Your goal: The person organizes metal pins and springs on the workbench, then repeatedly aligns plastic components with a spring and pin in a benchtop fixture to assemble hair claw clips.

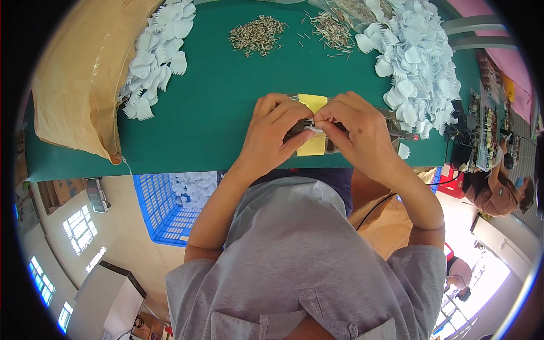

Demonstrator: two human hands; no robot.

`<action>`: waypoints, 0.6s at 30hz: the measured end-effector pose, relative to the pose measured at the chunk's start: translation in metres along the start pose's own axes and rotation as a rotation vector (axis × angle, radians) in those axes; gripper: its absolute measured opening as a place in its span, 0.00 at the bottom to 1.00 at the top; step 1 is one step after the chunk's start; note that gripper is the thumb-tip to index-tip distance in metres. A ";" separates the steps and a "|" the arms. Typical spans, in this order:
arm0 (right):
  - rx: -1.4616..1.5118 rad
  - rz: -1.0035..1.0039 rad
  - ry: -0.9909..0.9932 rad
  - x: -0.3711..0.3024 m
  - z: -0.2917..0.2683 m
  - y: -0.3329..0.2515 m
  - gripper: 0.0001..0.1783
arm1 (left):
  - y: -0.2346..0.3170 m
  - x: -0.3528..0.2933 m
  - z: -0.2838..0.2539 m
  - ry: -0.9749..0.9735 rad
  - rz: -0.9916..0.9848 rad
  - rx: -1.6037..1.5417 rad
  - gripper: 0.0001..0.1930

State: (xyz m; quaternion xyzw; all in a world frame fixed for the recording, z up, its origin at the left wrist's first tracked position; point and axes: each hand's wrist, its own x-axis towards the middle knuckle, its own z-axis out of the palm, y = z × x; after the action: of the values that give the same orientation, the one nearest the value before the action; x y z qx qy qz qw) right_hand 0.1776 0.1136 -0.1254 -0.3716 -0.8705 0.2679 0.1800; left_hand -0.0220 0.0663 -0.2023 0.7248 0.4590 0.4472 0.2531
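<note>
My left hand (273, 129) and my right hand (358, 127) meet at the near middle of the green table. Thumbs and fingertips of both pinch a small white claw-clip piece (313, 129), mostly hidden by the fingers. Beneath it lies a low fixture with a yellow strip (311, 148) across its middle. To the right of my right hand, a tool with a red tip (416, 137) rests beside a single white claw-clip half (403, 151).
A heap of white toothed claw-clip halves (416, 73) covers the table's right; another (157, 54) spills from a tan sack (85, 79) at left. Small metal springs (256, 35) and thin metal pins (333, 31) lie at the back. A blue crate (164, 218) stands below the edge.
</note>
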 end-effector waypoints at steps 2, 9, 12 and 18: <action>0.020 -0.012 0.143 -0.006 0.008 0.001 0.06 | -0.001 0.000 0.000 -0.010 0.002 -0.004 0.16; 0.140 0.129 0.149 -0.003 0.009 -0.002 0.08 | -0.001 0.001 0.000 -0.001 0.005 0.014 0.16; 0.184 0.178 0.053 0.007 -0.002 -0.001 0.11 | 0.000 0.001 0.000 0.000 -0.013 0.008 0.16; 0.433 0.386 -0.323 0.033 -0.014 0.020 0.13 | -0.004 0.001 0.004 -0.030 -0.019 -0.042 0.15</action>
State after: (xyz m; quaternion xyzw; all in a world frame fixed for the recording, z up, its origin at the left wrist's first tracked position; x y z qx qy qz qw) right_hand 0.1739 0.1542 -0.1221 -0.4354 -0.7242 0.5314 0.0603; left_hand -0.0200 0.0694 -0.2074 0.7216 0.4525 0.4434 0.2791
